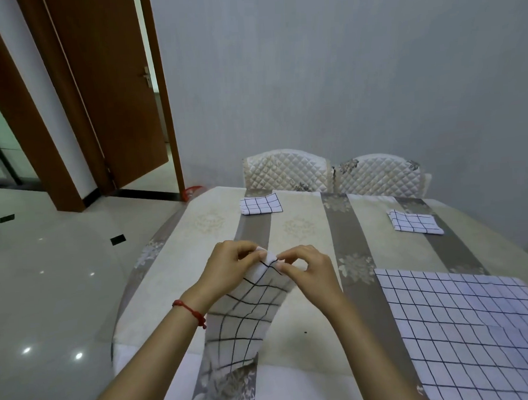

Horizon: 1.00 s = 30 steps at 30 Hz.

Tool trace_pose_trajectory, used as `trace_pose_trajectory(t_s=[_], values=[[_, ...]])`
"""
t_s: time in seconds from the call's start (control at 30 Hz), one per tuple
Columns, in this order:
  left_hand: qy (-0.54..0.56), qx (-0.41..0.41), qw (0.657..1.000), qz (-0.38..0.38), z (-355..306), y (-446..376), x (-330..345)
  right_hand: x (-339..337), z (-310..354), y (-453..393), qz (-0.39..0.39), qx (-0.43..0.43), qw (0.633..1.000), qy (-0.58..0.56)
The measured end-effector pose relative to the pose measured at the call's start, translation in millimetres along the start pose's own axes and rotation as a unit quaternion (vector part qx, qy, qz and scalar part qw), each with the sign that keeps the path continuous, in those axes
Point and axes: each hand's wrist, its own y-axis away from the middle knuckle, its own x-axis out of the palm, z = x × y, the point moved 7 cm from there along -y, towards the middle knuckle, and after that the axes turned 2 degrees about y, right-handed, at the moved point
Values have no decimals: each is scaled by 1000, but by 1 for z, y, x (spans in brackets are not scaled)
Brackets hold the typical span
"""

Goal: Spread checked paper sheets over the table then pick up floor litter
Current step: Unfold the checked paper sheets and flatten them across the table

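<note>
Both hands hold one checked sheet (pixel 247 310) up above the near edge of the counter (pixel 307 344). Left hand (pixel 226 267) and right hand (pixel 306 269) each pinch its top corner between thumb and fingertips, a narrow grip, while the rest of the sheet hangs down toward the person. Right of the held sheet, an unfolded checked sheet (pixel 474 323) lies flat on the counter. Beyond the held sheet lie two folded checked sheets, one (pixel 261 204) near the far edge and another (pixel 415 222) farther right. Two quilted chairs (pixel 334 173) stand behind the counter.
</note>
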Motion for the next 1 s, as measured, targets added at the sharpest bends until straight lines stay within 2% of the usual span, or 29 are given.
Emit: trace_pose_trajectory(t_s=[0.2, 0.33, 0.43, 0.53, 0.67, 1.0], values=[[-26, 52, 998, -29, -20, 0, -4, 1, -7, 1, 27, 16, 999, -27], [-11, 77, 992, -95, -32, 2, -15, 4, -20, 5, 57, 55, 997, -10], [-5, 58, 990, -128, -30, -2, -27, 7, -37, 13, 98, 83, 992, 11], [-26, 50, 985, -164, -26, -5, -42, 2, -50, 22, 107, 103, 989, 9], [-29, 14, 977, -212, -11, -8, -60, -16, -60, 27, 96, 129, 987, -25], [61, -54, 962, -261, 14, -6, -78, -64, -73, 25, 56, 136, 989, -9]])
